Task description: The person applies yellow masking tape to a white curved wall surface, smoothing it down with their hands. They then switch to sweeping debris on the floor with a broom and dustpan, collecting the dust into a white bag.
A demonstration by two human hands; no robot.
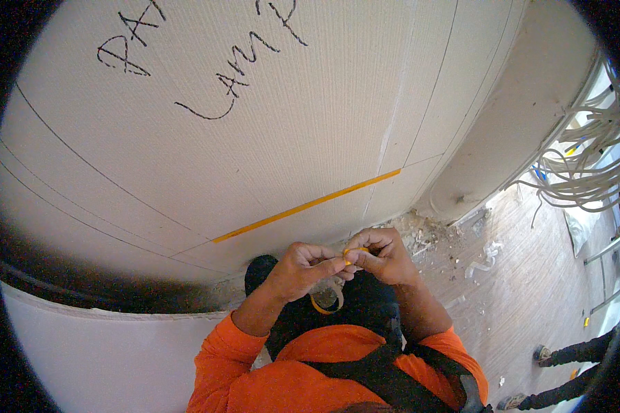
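Note:
A roll of yellow tape (340,301) hangs below my hands, its open ring showing in front of my dark trousers. My left hand (304,270) is closed in a pinch near the tape, thumb pressed toward the fingertips. Right beside it, my right hand (384,256) pinches a bit of the yellow tape between thumb and fingers. The fingertips of both hands meet, so how the tape runs between them is partly hidden. On the pale wall ahead, a straight strip of yellow tape (306,206) is stuck along a slanting drawn line, apart from my hands.
Dark handwriting (238,65) and thin lines mark the wall. Rubble (424,234) lies at its foot, with white scraps (486,258) on the wood-look floor (503,296). Coiled pale cables (585,165) hang at the right. Another person's legs (572,358) stand at lower right.

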